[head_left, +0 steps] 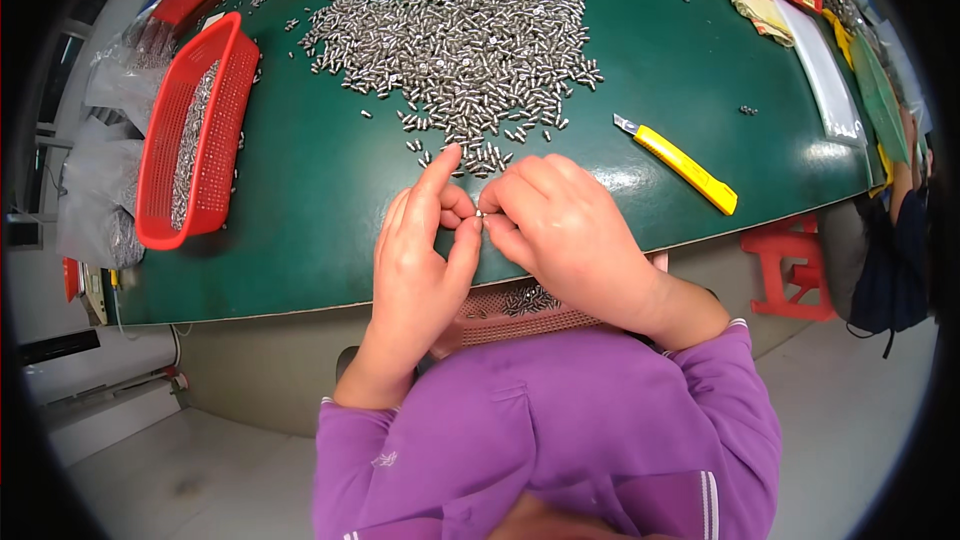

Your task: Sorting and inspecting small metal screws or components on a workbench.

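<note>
Silver metal piece sits between left hand and right hand fingertips.

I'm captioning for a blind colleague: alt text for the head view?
Left hand and right hand pinch a tiny shiny piece over a green table, before a heap of metal parts; a red basket sits left, a yellow cutter right.

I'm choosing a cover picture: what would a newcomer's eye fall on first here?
Probably the big heap of metal parts, top centre on the green table. Then the yellow cutter to its lower right, and the red basket at left, holding more parts.
</note>
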A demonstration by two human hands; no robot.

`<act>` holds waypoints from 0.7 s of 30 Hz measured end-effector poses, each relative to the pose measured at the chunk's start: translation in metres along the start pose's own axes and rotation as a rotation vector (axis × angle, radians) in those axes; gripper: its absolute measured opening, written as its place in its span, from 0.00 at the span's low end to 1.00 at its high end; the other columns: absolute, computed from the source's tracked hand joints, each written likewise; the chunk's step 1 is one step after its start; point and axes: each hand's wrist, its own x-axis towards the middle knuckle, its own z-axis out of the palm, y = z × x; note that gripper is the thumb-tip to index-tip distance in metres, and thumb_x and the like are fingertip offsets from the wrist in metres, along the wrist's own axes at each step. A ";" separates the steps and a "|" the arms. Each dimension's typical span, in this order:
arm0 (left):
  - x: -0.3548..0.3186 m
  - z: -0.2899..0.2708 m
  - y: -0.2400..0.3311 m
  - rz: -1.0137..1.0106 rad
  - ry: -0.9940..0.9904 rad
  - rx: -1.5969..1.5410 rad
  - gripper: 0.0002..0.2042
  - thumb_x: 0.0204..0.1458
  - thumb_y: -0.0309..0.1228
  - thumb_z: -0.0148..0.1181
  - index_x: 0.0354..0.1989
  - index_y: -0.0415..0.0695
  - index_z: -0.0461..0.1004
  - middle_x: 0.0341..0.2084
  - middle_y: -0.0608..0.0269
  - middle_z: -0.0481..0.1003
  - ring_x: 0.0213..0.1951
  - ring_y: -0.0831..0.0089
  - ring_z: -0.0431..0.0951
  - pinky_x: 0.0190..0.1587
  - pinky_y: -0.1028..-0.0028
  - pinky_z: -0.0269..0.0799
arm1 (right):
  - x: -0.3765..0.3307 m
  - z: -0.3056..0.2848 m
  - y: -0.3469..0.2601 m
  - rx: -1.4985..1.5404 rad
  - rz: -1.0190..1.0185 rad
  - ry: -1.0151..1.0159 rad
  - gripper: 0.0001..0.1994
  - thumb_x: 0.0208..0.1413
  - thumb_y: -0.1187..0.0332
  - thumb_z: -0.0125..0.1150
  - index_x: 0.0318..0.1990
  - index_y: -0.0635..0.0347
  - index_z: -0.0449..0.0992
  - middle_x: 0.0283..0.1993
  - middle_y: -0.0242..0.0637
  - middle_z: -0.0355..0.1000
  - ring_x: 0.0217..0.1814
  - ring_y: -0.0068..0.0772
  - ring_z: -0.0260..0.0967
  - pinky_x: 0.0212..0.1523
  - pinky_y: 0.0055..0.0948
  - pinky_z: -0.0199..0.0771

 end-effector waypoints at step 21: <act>-0.002 0.002 -0.003 -0.004 0.064 -0.043 0.33 0.50 0.13 0.54 0.69 0.37 0.62 0.38 0.58 0.75 0.39 0.68 0.74 0.43 0.69 0.74 | 0.003 -0.007 0.002 0.115 -0.006 -0.042 0.13 0.50 0.75 0.67 0.45 0.59 0.77 0.40 0.38 0.73 0.42 0.46 0.70 0.45 0.42 0.72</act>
